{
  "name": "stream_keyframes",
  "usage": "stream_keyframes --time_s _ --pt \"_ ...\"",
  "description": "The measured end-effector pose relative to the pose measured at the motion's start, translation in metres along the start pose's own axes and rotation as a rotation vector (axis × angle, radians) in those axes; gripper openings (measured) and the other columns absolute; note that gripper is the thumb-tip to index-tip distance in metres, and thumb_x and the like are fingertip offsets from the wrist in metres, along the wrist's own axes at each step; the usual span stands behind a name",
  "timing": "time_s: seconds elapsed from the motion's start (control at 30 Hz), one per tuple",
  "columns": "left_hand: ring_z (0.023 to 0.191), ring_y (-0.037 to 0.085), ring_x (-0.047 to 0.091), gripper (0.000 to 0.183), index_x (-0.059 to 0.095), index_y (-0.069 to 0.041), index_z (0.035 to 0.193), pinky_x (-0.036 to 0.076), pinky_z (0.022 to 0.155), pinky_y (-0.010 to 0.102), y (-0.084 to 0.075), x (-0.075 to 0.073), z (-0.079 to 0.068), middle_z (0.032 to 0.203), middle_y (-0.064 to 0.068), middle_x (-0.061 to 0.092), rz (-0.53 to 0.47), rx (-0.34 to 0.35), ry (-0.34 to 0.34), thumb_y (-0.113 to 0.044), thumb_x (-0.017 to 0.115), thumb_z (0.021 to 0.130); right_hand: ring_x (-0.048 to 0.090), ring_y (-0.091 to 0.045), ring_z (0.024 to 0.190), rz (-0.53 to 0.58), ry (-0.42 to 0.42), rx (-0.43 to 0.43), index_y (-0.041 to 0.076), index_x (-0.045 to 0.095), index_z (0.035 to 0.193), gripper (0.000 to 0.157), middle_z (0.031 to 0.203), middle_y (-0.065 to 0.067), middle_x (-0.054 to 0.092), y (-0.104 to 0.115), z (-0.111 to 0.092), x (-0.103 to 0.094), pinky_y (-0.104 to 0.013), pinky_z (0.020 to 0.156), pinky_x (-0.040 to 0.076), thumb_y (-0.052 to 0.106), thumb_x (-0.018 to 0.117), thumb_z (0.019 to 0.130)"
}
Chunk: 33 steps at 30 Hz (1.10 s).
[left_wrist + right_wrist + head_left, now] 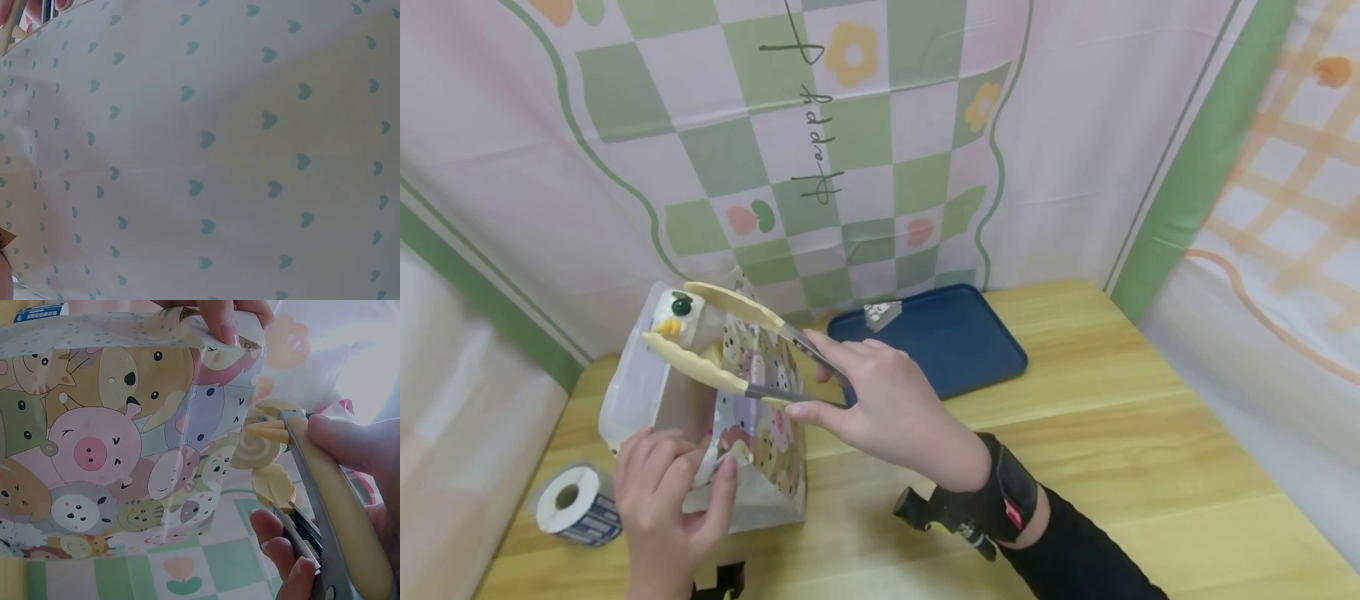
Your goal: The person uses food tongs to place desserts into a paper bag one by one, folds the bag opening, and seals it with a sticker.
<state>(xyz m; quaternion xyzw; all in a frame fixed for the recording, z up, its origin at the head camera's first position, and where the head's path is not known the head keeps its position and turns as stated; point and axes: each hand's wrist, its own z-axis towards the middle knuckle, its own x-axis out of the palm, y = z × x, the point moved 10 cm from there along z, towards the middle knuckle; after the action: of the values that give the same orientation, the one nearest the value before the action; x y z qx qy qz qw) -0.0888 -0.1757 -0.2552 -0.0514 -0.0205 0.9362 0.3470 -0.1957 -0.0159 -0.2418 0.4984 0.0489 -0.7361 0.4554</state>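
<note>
A pair of tongs (pixel 793 394) with cream-coloured scalloped tips is gripped in my right hand (pixel 891 404). Between the tips is a small piece of cake (pixel 696 321), white on top with a dark green round bit and an orange bit; a swirl shows on its side in the right wrist view. The piece is above the mouth of a paper bag (pixel 103 453) printed with cartoon animals. My left hand (pixel 662 487) pinches the bag's near rim, thumb outside. Pale bag paper with teal hearts (pixel 206 139) fills most of the left wrist view.
A blue tray (pixel 955 342) lies at the back of the wooden table (pixel 1112 433), with a small patterned grey-white block (pixel 882 314) on its far-left edge. Left of the bag stands a roll of labels (pixel 576 504). A checked cloth (pixel 857 133) hangs behind.
</note>
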Motion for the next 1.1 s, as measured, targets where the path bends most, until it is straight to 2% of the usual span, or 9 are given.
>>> stream_keyframes --time_s 0.2,0.3,0.4,0.57,0.73,1.1 --pt "0.051 0.032 0.044 0.047 0.052 0.002 0.05 0.036 0.068 0.048 -0.002 -0.001 0.001 0.048 0.012 0.048 0.001 0.012 -0.011 -0.029 0.061 0.084 0.05 -0.008 0.069 0.004 -0.019 0.018 0.006 0.049 0.137 0.081 0.093 0.008 0.066 0.003 0.004 0.001 -0.027 0.06 0.044 0.052 0.072 0.074" --pt "0.051 0.031 0.043 0.046 0.053 0.003 0.05 0.036 0.068 0.048 -0.002 0.0 0.001 0.047 0.011 0.047 -0.006 0.017 -0.016 -0.028 0.061 0.084 0.052 -0.007 0.071 0.018 -0.036 0.055 0.004 0.047 0.138 0.088 0.097 0.008 0.068 -0.002 0.003 0.0 -0.028 0.06 0.046 0.054 0.074 0.071" --pt "0.051 0.031 0.043 0.046 0.053 0.003 0.05 0.037 0.07 0.046 -0.002 0.0 0.001 0.047 0.011 0.048 -0.007 0.016 -0.019 -0.028 0.061 0.083 0.056 -0.008 0.074 0.04 -0.049 0.093 0.004 0.046 0.139 0.087 0.097 0.007 0.069 -0.01 0.001 -0.003 -0.031 0.064 0.049 0.053 0.074 0.071" --pt "0.052 0.032 0.045 0.046 0.053 0.003 0.05 0.038 0.072 0.045 -0.001 0.0 0.001 0.048 0.012 0.049 -0.012 0.012 -0.031 -0.028 0.062 0.082 0.061 -0.011 0.082 0.068 -0.065 0.157 0.005 0.046 0.139 0.084 0.096 0.003 0.07 -0.029 -0.003 -0.008 -0.036 0.07 0.053 0.05 0.074 0.073" --pt "0.052 0.032 0.045 0.048 0.052 0.002 0.049 0.038 0.073 0.046 -0.001 -0.001 0.0 0.048 0.013 0.049 -0.011 0.011 -0.033 -0.029 0.062 0.084 0.059 -0.012 0.082 0.081 -0.063 0.251 0.008 0.047 0.139 0.081 0.098 0.003 0.069 -0.056 -0.009 -0.009 -0.036 0.07 0.052 0.051 0.072 0.075" --pt "0.053 0.033 0.045 0.05 0.05 0.002 0.049 0.037 0.072 0.046 0.001 0.0 -0.002 0.049 0.014 0.049 -0.005 0.002 -0.021 -0.031 0.062 0.085 0.059 -0.016 0.082 0.0 -0.064 0.399 0.008 0.045 0.14 0.086 0.097 0.0 0.07 -0.106 -0.023 -0.007 -0.04 0.07 0.05 0.059 0.068 0.075"
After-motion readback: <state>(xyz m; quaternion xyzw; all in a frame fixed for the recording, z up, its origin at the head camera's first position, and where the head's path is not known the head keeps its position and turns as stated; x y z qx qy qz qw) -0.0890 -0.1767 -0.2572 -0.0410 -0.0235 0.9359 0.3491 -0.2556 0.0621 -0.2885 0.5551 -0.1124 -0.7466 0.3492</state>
